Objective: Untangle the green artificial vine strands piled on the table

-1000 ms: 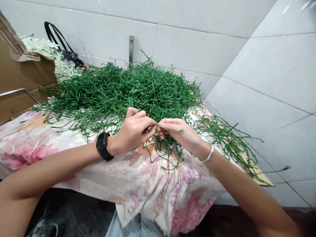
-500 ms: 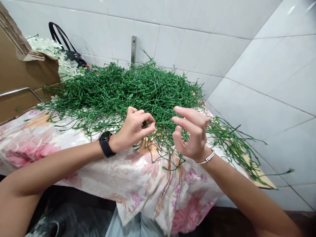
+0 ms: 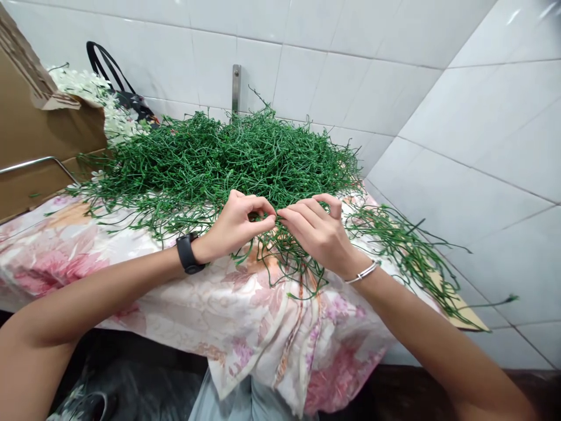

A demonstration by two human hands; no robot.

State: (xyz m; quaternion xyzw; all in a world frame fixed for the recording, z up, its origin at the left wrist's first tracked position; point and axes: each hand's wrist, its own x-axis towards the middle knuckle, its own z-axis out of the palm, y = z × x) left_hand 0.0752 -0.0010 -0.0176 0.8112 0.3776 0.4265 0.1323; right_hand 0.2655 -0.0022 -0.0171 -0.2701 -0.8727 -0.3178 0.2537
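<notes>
A large tangled heap of thin green artificial stems (image 3: 245, 155) lies along the back of the table. In front of it, my left hand (image 3: 236, 225) is closed in a pinch, thumb against index finger, on a green stem whose length blends into the heap. Fingertips nearly touching the left ones, my right hand (image 3: 322, 237) pinches at the end of the same stem. What lies exactly between the fingertips is mostly covered. Loose stems hang down below both hands over the floral tablecloth (image 3: 184, 316).
To the right, a separate bundle of green stems (image 3: 394, 240) rests near the table's edge beside the tiled wall. White artificial flowers (image 3: 120, 120) and a black-handled bag (image 3: 135, 105) sit back left, behind a cardboard box (image 3: 52, 134).
My right hand has moved left and down to the left fingertips, its spread fingers closing into a pinch. The left hand has stayed nearly in place.
</notes>
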